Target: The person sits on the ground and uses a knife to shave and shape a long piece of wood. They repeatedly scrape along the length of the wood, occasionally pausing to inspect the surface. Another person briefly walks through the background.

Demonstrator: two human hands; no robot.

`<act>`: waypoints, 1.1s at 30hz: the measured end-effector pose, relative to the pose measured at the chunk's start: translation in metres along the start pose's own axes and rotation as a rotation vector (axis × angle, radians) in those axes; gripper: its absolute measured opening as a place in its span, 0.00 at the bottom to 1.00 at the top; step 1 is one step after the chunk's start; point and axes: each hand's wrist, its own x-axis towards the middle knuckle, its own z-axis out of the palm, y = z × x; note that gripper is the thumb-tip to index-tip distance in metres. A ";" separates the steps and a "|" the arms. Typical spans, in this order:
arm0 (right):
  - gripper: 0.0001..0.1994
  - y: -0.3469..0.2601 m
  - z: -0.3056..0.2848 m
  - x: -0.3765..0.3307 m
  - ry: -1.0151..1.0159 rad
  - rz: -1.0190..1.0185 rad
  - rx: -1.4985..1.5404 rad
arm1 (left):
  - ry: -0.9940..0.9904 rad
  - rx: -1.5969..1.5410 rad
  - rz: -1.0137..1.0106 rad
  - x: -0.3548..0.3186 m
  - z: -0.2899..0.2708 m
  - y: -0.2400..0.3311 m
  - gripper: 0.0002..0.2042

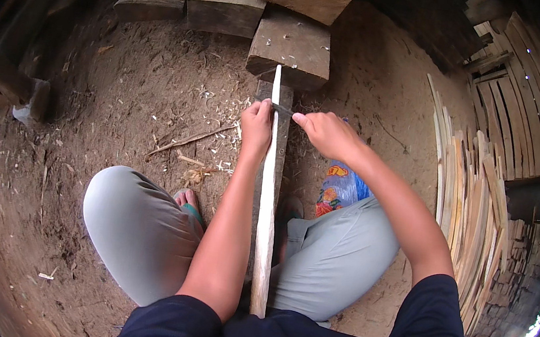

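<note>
Pale wooden stick [268, 201]: between the arms, running from belly toward wood block [292, 44]
Dark blade [283, 110]: across the stick's thin far part
Left hand [257, 126]: nearer stick, seems to pinch blade
Right hand [328, 134]: farther, curled around blade's other end

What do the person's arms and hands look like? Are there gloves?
No gloves! The left hand and right hand are bare. The forearms are bare too, with no watch or bracelet showing. The sleeves are short and dark navy.

A stick [267, 215] runs near to far toward a block [290, 46], shavings [222, 165] on the ground [137, 107] at left, slats [471, 211] at right.
</note>
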 end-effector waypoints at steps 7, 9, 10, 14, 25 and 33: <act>0.29 -0.008 0.006 -0.011 0.130 -0.013 -0.033 | -0.046 -0.022 -0.027 -0.007 -0.006 0.001 0.15; 0.28 -0.014 0.004 -0.010 0.144 -0.035 -0.063 | -0.063 -0.100 -0.019 -0.005 -0.009 -0.003 0.14; 0.27 -0.015 0.002 -0.008 0.150 -0.046 -0.077 | -0.070 -0.139 -0.015 -0.003 -0.010 -0.005 0.14; 0.28 -0.011 0.004 -0.003 0.178 -0.054 -0.132 | -0.074 -0.127 -0.007 0.002 -0.007 -0.006 0.16; 0.28 0.002 0.003 0.030 0.175 -0.028 -0.126 | -0.107 -0.062 -0.072 0.038 0.001 -0.001 0.15; 0.29 -0.011 -0.004 0.007 0.084 0.004 -0.061 | 0.001 -0.076 0.020 0.016 -0.004 -0.005 0.14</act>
